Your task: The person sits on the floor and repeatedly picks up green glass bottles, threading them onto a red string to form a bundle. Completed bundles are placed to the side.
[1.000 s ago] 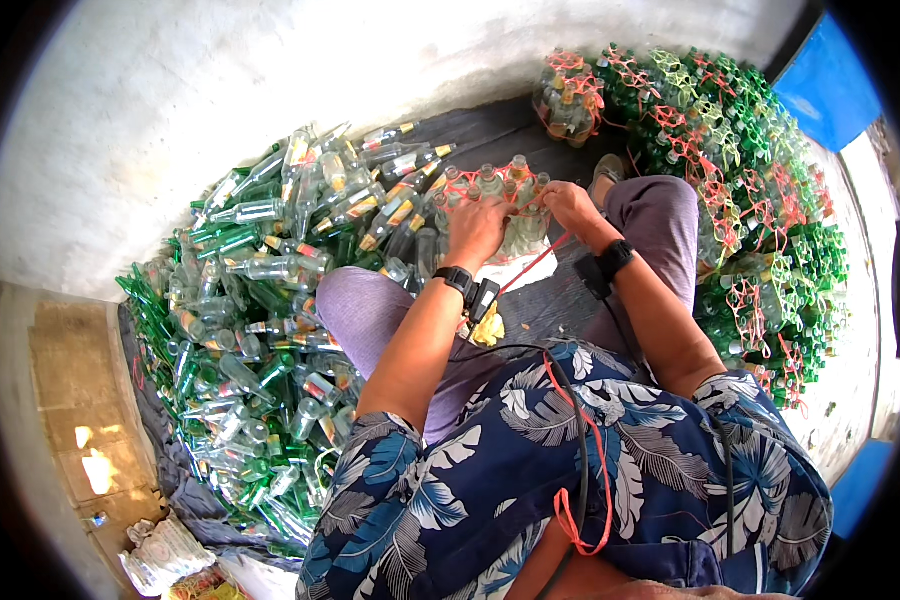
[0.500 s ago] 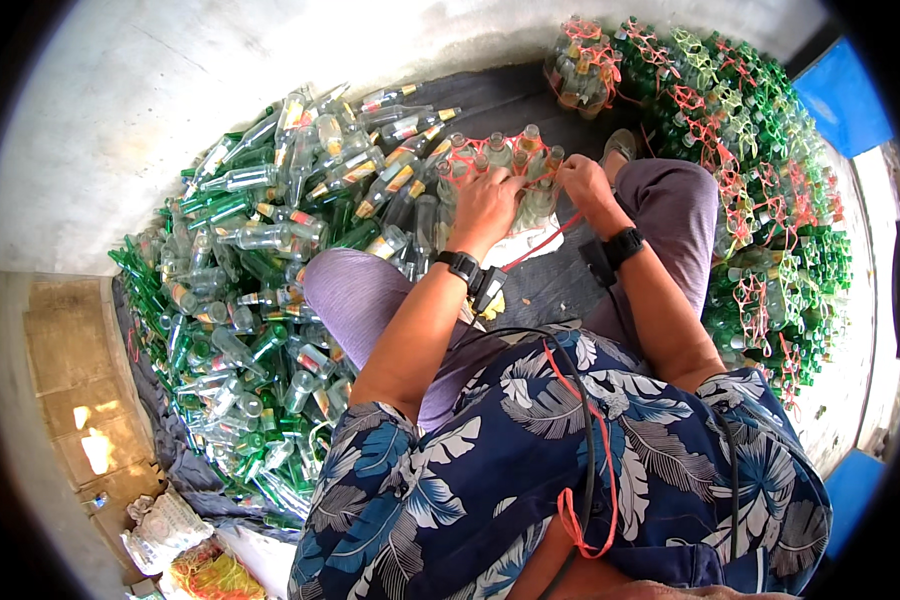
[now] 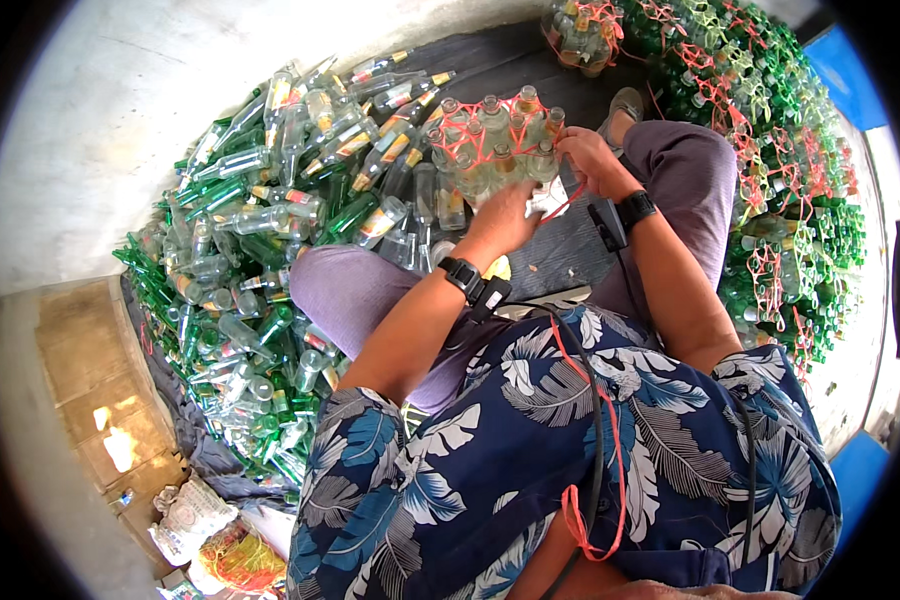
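A bundle of clear glass bottles (image 3: 497,125) stands upright before me, red plastic string (image 3: 467,160) looped round the necks. My right hand (image 3: 588,160) is closed at the bundle's right side, pinching the string by a bottle neck. Below the bundle's front, my left hand (image 3: 507,217) is closed where the slack length of string runs down to it; its fingertips are partly hidden. A crumpled white piece (image 3: 548,197) lies just beside that hand, under the bundle's near edge.
Loose clear and green bottles (image 3: 260,240) are heaped on my left. Tied bottles (image 3: 770,200) stand stacked on the right, and another tied bundle (image 3: 583,35) stands at the back. Dark sheeting (image 3: 500,60) covers the floor. Sacks and coloured string (image 3: 235,555) lie at lower left.
My left hand has come down from the bottle necks toward me, to the bundle's front. The right hand stays at the right-side necks. The view has shifted slightly.
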